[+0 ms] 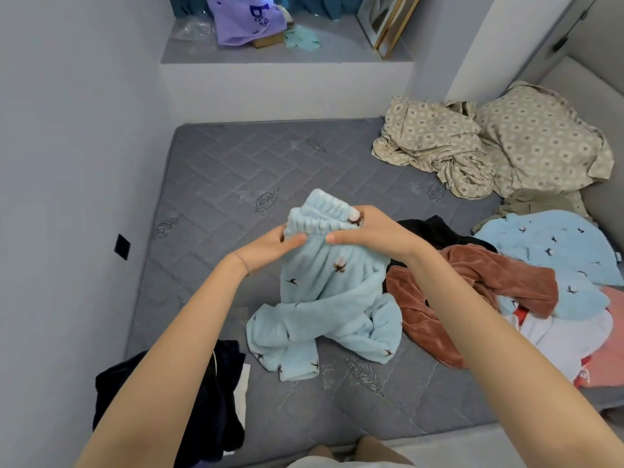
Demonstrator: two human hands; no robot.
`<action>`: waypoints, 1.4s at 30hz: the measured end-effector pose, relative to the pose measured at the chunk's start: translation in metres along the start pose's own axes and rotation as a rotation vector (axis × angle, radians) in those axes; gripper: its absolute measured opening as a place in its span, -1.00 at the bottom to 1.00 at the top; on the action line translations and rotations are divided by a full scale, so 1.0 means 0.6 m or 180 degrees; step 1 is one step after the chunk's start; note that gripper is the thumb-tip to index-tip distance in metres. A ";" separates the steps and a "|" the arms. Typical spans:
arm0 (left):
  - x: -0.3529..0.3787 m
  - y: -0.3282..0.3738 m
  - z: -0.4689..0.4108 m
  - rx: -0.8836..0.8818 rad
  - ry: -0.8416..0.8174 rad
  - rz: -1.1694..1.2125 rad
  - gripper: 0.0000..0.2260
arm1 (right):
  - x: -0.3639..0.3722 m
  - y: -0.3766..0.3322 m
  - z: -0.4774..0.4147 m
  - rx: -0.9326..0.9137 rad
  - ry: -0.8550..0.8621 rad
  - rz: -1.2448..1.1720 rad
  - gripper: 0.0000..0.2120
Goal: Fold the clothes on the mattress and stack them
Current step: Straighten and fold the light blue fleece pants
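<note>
Both hands hold up pale blue fleece trousers (324, 288) by the waistband above the grey mattress (219, 184); left hand (270, 246) and right hand (368, 231) curl around it; the crossed legs could drag and twist, spoiling the fold.

Head-worn camera looks forward and down, close over the mattress (236, 170).
</note>
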State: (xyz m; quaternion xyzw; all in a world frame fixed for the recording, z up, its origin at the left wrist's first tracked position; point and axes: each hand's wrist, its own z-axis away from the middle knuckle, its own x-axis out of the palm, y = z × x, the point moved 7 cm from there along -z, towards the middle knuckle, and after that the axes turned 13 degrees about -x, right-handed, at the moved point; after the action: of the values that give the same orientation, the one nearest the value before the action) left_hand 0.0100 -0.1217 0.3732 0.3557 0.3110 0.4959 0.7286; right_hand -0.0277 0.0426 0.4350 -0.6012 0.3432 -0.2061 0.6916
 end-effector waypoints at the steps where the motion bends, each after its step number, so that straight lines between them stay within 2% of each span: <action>1: 0.003 -0.019 0.001 -0.0089 -0.0055 -0.0030 -0.54 | 0.003 -0.002 0.004 0.0011 0.0067 -0.0300 -0.74; 4: -0.010 -0.046 0.017 -0.0045 0.0160 0.0233 -0.66 | 0.008 -0.009 0.011 0.0058 0.0290 -0.0931 -0.76; 6: -0.027 -0.036 0.044 0.0092 0.0312 0.0314 -0.64 | 0.017 -0.012 0.014 0.0086 0.0374 -0.1204 -0.73; 10: -0.081 0.026 0.114 0.0520 0.0655 0.0592 -0.66 | 0.065 -0.037 0.018 0.0012 0.0406 -0.2128 -0.39; 11: -0.094 0.044 0.131 0.0618 0.0696 0.0657 -0.68 | 0.080 -0.048 0.016 -0.0038 0.0395 -0.2323 -0.37; 13: -0.113 0.076 0.164 0.0793 0.0717 0.0715 -0.64 | 0.107 -0.069 0.013 -0.0138 0.0373 -0.2614 -0.41; 18: -0.119 0.120 0.193 0.1013 0.0707 0.0793 -0.38 | 0.131 -0.115 0.010 -0.0309 0.0172 -0.3080 -0.56; 21: -0.095 0.122 0.170 0.0873 0.0642 0.0729 -0.42 | 0.097 -0.100 0.025 -0.0368 0.0282 -0.3031 -0.57; 23: -0.064 0.116 0.136 0.0701 0.0658 0.0571 -0.57 | 0.063 -0.062 0.041 -0.0243 0.0522 -0.3038 -0.58; 25: -0.033 0.110 0.086 0.0516 0.0925 0.0283 -0.71 | 0.021 -0.010 0.062 -0.0064 0.0861 -0.2967 -0.58; 27: 0.004 0.105 0.021 0.0405 0.1161 -0.0094 -0.70 | -0.032 0.049 0.088 0.0127 0.1339 -0.2586 -0.58; 29: 0.054 0.091 -0.050 0.0233 0.1164 -0.0413 -0.73 | -0.088 0.106 0.117 0.0253 0.1727 -0.2001 -0.63; 31: 0.111 0.068 -0.120 0.0065 0.1071 -0.0597 -0.79 | -0.136 0.155 0.145 0.0329 0.1835 -0.1391 -0.69; 33: 0.169 0.041 -0.188 -0.0076 0.1013 -0.0646 -0.75 | -0.179 0.209 0.171 0.0441 0.1865 -0.0955 -0.72; 39: 0.321 0.017 -0.380 -0.0306 0.1014 -0.0403 -0.62 | -0.323 0.374 0.234 0.0760 0.2069 -0.0392 -0.74; 42: 0.386 0.015 -0.478 -0.0359 0.1010 -0.0429 -0.73 | -0.393 0.450 0.260 0.0860 0.2213 -0.0130 -0.75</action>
State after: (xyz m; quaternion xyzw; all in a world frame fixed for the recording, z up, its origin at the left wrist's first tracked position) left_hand -0.1526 0.1595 0.1986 0.2099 0.4169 0.5126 0.7207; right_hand -0.1097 0.3669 0.2322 -0.4053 0.5152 -0.4552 0.6026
